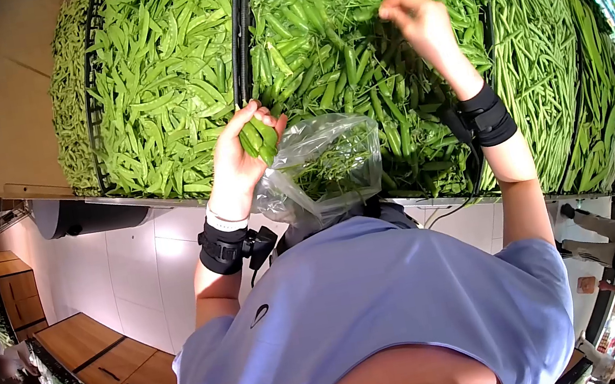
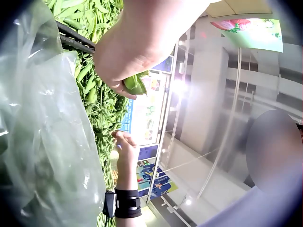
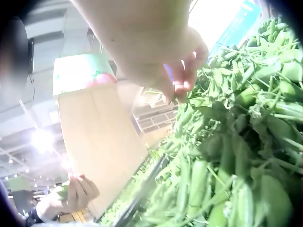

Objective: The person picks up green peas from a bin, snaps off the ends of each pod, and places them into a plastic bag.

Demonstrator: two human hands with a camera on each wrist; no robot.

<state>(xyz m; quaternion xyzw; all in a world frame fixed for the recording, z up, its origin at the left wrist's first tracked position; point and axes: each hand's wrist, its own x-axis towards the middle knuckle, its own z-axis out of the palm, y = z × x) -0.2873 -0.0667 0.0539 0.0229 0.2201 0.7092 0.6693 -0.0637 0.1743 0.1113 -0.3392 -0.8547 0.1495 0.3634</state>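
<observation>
Left hand [image 1: 233,162]: curled round several green pods [image 1: 259,140], beside bag; pods probably light, crisp, smooth, bruisable; best gripped mid-length.
Bag [image 1: 273,195]: clear, thin plastic.
Pod heap [image 1: 346,57].
Right hand [image 1: 423,22]: fingers bent, above heap; cannot tell whether pinching anything.

The left arm [image 1: 215,293] is bent in front of the body, its forearm angled forward and inward, and the left hand [image 1: 234,155] stands ahead of the wrist [image 1: 229,202] with its fingers curled in a grip and the palm turned inward. The right arm [image 1: 515,171] reaches farther forward, its forearm slanting inward; the right hand [image 1: 425,27] is raised, fingers loosely bent toward the left, tips close to the thumb. The two hands are well apart.
</observation>
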